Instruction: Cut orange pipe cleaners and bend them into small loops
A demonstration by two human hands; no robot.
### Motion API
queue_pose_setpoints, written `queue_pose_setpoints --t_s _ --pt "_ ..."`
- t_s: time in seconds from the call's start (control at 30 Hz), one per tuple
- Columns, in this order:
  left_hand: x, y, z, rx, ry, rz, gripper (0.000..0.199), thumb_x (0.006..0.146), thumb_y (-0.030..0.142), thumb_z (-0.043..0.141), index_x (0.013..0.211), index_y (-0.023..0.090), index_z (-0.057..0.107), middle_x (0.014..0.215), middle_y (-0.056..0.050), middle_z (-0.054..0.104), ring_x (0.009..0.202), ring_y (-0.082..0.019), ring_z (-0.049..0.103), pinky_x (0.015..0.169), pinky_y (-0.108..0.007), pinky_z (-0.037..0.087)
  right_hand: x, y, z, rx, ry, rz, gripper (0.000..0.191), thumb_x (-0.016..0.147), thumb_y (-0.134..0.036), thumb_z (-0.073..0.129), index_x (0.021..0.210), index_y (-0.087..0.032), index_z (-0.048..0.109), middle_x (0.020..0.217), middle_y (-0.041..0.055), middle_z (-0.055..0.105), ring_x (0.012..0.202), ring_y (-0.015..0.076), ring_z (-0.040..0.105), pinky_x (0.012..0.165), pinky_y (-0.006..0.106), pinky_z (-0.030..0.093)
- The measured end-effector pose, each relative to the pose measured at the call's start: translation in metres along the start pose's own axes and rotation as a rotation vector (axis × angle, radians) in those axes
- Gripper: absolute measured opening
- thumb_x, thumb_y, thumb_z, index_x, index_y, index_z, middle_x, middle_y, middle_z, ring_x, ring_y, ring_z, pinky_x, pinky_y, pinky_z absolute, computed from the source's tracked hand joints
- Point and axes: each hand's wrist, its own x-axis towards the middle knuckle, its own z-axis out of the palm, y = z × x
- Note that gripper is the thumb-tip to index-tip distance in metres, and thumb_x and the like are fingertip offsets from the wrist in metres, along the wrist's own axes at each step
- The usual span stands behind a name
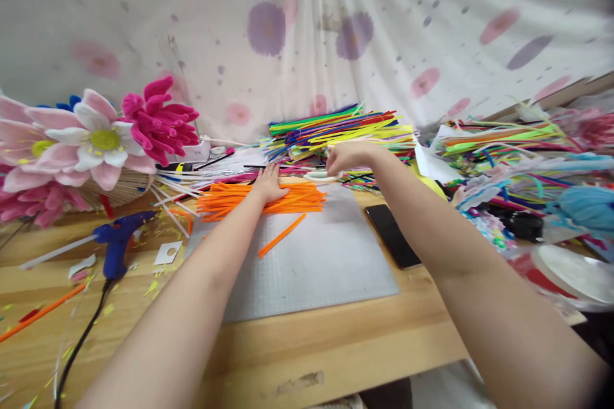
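My left hand (pixel 270 184) lies flat, fingers spread, on a bundle of orange pipe cleaners (pixel 297 197) at the back of the grey cutting mat (pixel 326 262). One loose orange piece (pixel 282 235) rests on the mat in front of the bundle. To the right of the bundle, my right hand (pixel 346 158) is bent down with curled fingers at a whitish looped object (pixel 316 176). That object's shape is partly hidden and blurred. Behind both hands lies a pile of many-coloured pipe cleaners (pixel 345 128).
A blue glue gun (pixel 118 243) with a black cord lies on the left of the wooden table (pixel 307 345). Fluffy flowers (pixel 103 137) stand at the back left. A black phone (pixel 391 236) sits under my right forearm. Craft supplies (pixel 508 198) crowd the right side.
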Motion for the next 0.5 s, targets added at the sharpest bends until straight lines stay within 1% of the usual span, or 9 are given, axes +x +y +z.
queue_pose_setpoints --t_s 0.07,0.13,0.2,0.27,0.33,0.37,0.4,0.47,0.5 --pt "0.001 0.003 -0.006 0.007 -0.032 -0.003 0.088 0.072 0.048 0.052 0.139 0.004 0.018 0.148 -0.018 0.013 0.137 -0.026 0.006 0.110 -0.043 0.006 -0.024 0.023 0.015 0.155 0.041 -0.056 0.021 0.059 -0.025 0.064 0.077 -0.016 0.071 0.072 0.0018 0.065 0.073 0.0179 0.058 0.069 0.028 0.043" --pt "-0.001 0.009 -0.014 0.013 -0.017 0.001 0.086 0.070 0.044 0.057 0.138 0.004 0.022 0.147 -0.020 0.015 0.137 -0.028 0.009 0.110 -0.044 0.008 -0.043 0.046 0.041 0.379 0.074 -0.137 0.026 0.058 -0.027 0.066 0.082 -0.017 0.071 0.080 0.0022 0.067 0.079 0.0182 0.059 0.074 0.028 0.043" --pt "-0.010 0.019 -0.023 0.004 0.080 0.003 0.078 0.068 0.033 0.062 0.134 0.005 0.032 0.145 -0.021 0.021 0.135 -0.030 0.016 0.109 -0.042 0.013 -0.052 0.064 0.073 0.655 0.097 -0.185 0.029 0.057 -0.028 0.068 0.084 -0.016 0.070 0.086 0.0030 0.067 0.082 0.0175 0.060 0.078 0.028 0.043" --pt "-0.028 0.032 -0.029 -0.036 0.265 0.003 0.056 0.071 0.019 0.056 0.124 0.009 0.046 0.140 -0.018 0.031 0.131 -0.027 0.027 0.107 -0.039 0.021 -0.051 0.074 0.107 0.938 0.112 -0.236 0.030 0.061 -0.030 0.067 0.087 -0.015 0.069 0.086 0.0042 0.067 0.082 0.0168 0.060 0.079 0.029 0.043" --pt "-0.056 0.046 -0.028 -0.114 0.435 0.016 0.037 0.075 0.017 0.049 0.111 0.014 0.056 0.126 -0.012 0.047 0.118 -0.022 0.043 0.100 -0.033 0.032 -0.043 0.073 0.136 1.197 0.153 -0.306 0.031 0.060 -0.030 0.068 0.087 -0.014 0.067 0.088 0.0054 0.067 0.084 0.0169 0.060 0.080 0.030 0.043" --pt "-0.071 0.051 -0.025 -0.139 0.466 0.017 0.030 0.077 0.019 0.049 0.105 0.016 0.058 0.117 -0.010 0.052 0.111 -0.021 0.048 0.095 -0.033 0.036 -0.037 0.069 0.147 1.315 0.141 -0.341 0.034 0.060 -0.030 0.069 0.090 -0.015 0.066 0.091 0.0060 0.066 0.085 0.0170 0.060 0.081 0.030 0.043" --pt "-0.087 0.056 -0.020 -0.148 0.467 -0.001 0.025 0.078 0.023 0.048 0.100 0.017 0.060 0.108 -0.009 0.056 0.104 -0.021 0.051 0.091 -0.033 0.039 -0.031 0.063 0.156 1.410 0.104 -0.365 0.037 0.060 -0.030 0.070 0.094 -0.016 0.065 0.093 0.0062 0.066 0.085 0.0170 0.060 0.081 0.031 0.044" --pt "-0.116 0.062 -0.006 -0.134 0.371 -0.048 0.020 0.079 0.029 0.050 0.090 0.018 0.062 0.096 -0.008 0.058 0.094 -0.021 0.054 0.085 -0.033 0.041 -0.020 0.048 0.166 1.514 -0.015 -0.410 0.039 0.060 -0.027 0.070 0.097 -0.017 0.063 0.094 0.0063 0.065 0.084 0.0169 0.061 0.080 0.031 0.045" --pt "-0.127 0.063 0.001 -0.122 0.333 -0.091 0.020 0.078 0.030 0.052 0.089 0.018 0.062 0.094 -0.008 0.058 0.092 -0.021 0.054 0.083 -0.033 0.042 -0.016 0.039 0.169 1.532 -0.059 -0.430 0.037 0.061 -0.026 0.070 0.096 -0.017 0.062 0.092 0.0062 0.065 0.083 0.0164 0.061 0.078 0.031 0.045"
